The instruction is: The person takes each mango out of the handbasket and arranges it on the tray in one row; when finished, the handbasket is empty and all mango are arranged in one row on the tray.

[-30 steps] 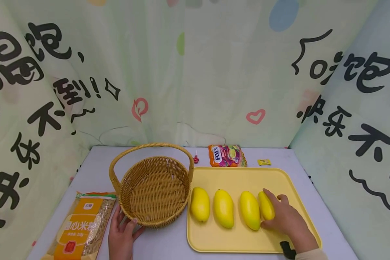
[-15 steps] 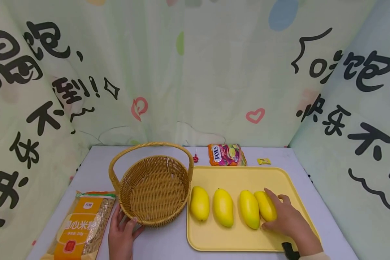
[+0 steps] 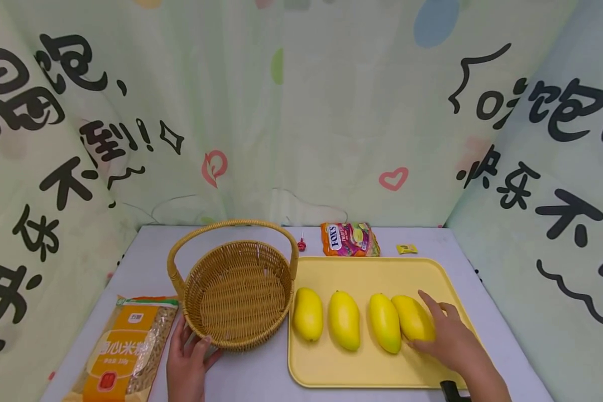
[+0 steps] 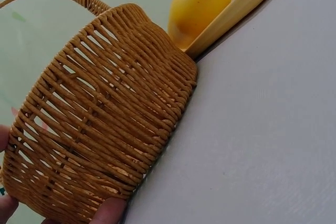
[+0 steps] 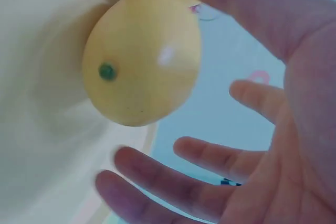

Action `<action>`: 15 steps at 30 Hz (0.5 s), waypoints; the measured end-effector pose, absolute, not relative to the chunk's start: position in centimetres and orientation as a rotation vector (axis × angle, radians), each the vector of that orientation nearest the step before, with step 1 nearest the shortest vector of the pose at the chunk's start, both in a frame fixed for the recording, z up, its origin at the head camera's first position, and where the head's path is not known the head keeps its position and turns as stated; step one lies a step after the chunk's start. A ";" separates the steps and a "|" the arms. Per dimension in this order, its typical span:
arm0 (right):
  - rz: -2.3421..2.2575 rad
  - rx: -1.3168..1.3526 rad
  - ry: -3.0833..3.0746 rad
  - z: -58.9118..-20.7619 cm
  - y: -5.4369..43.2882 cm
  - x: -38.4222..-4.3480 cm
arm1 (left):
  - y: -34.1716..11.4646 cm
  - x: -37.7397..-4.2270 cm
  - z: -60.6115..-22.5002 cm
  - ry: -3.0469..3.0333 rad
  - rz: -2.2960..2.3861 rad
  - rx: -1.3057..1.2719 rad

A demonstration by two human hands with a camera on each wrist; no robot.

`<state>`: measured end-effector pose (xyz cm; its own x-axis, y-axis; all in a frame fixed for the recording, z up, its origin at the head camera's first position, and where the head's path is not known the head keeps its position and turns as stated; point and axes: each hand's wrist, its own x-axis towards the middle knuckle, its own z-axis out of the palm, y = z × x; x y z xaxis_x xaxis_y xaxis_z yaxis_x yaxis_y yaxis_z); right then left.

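Observation:
My left hand (image 3: 187, 360) holds the near left side of a round wicker basket (image 3: 238, 301), thumb up at the rim and other fingers against the outer wall. In the left wrist view, fingertips (image 4: 109, 211) show at the weave. At the right end of the yellow tray (image 3: 362, 377), my right hand (image 3: 454, 338) is spread beside a yellow mango (image 3: 413, 318). The right wrist view shows its fingers straight and apart, with a gap to that mango (image 5: 142, 59). Another mango (image 3: 384, 324) lies right against it; more mangoes (image 3: 344, 321) lie in a row leftward.
A bag of grain-like snack (image 3: 123, 346) lies left of the basket. Behind the tray are a FOX'S candy bag (image 3: 350, 240), a small yellow wrapped candy (image 3: 406, 249) and a red lollipop (image 3: 301, 244). The basket's tall handle (image 3: 231, 223) arches over its back.
The rightmost mango has tilted and settled against its neighbour. My right hand has loosened from it and drawn off to the right. My left hand and the basket stay put.

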<state>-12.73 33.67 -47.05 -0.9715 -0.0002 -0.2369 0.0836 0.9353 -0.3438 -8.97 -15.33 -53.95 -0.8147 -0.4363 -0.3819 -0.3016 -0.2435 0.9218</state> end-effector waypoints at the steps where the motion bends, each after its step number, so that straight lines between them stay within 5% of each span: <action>1: -0.530 0.061 2.879 -47.0 33.7 -12.5 | -15.4 -8.9 -53.9 -1.872 -2.224 0.918; 15: -1.123 0.301 3.028 -44.2 29.1 -9.5 | -14.3 -7.5 -50.4 -2.013 -1.563 1.013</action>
<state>-9.52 29.08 -44.25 -0.9776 0.2082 0.0310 0.1377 0.7436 -0.6543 -7.49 -14.31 -50.38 -0.6592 -0.7424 -0.1195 -0.2999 0.1137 0.9472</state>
